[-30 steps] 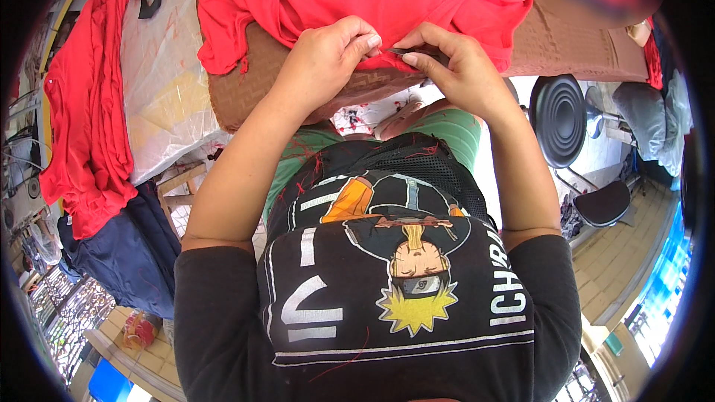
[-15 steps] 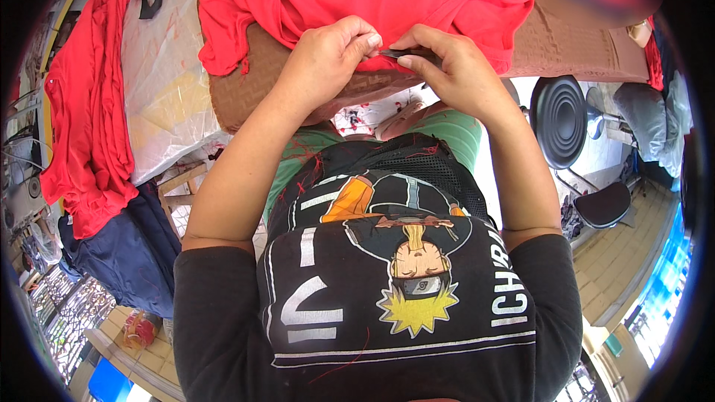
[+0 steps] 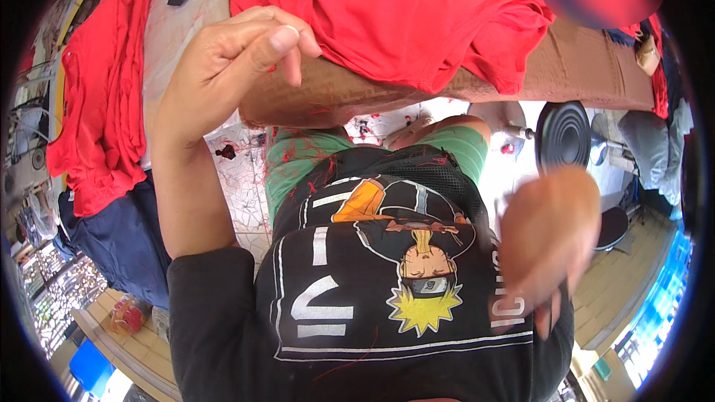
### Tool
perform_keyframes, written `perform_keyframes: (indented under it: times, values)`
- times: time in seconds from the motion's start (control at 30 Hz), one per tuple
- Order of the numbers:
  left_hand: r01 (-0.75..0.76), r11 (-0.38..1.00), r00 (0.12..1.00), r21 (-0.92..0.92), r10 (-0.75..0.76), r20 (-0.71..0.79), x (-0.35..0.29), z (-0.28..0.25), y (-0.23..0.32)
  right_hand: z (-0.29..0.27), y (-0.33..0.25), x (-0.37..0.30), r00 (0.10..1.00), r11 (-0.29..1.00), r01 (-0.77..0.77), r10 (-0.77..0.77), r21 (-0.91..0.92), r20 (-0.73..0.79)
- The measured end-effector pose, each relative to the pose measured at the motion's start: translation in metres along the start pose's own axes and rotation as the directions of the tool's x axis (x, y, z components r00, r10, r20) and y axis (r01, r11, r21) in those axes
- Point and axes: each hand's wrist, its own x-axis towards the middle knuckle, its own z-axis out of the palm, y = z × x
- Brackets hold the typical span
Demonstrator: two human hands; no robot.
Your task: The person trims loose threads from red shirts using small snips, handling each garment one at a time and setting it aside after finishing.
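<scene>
A red garment (image 3: 402, 22) lies across the brown-covered table (image 3: 357, 97), its near edge close to the table's front. My left hand (image 3: 238, 59) is raised over the table's left end, beside the garment's left edge. Its fingers are loosely bent and apart, and nothing shows between them. At the right, my right hand (image 3: 551, 234) hangs in front of my black printed shirt (image 3: 328, 283), away from the garment. Motion smears its fingers, and a dark streak beside them is too blurred to name.
More red cloth (image 3: 104, 112) hangs at the left above dark blue cloth (image 3: 119, 246). A black round stool seat (image 3: 564, 141) stands right of the table. Red thread bits lie on the white floor (image 3: 246, 193) and on my green shorts (image 3: 298, 164).
Both hands have parted from the garment's near edge. The left went left; the right, which held small dark snips, swung down and right. The garment's left corner has shifted away from the table's front.
</scene>
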Motion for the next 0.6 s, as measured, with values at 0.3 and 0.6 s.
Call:
perform_keyframes:
  times: [0.3, 0.6]
  values:
    - [-0.024, 0.787, 0.995, 0.616, 0.078, -0.062, -0.01, 0.07, -0.056, 0.012, -0.1, 0.023, 0.865, 0.886, 0.332, -0.149, -0.323, 0.48]
    - [-0.037, 0.827, 0.962, 0.561, 0.182, -0.205, 0.006, 0.089, -0.059, -0.027, -0.081, 0.011, 0.9, 0.851, -0.435, 0.415, -0.295, -0.13]
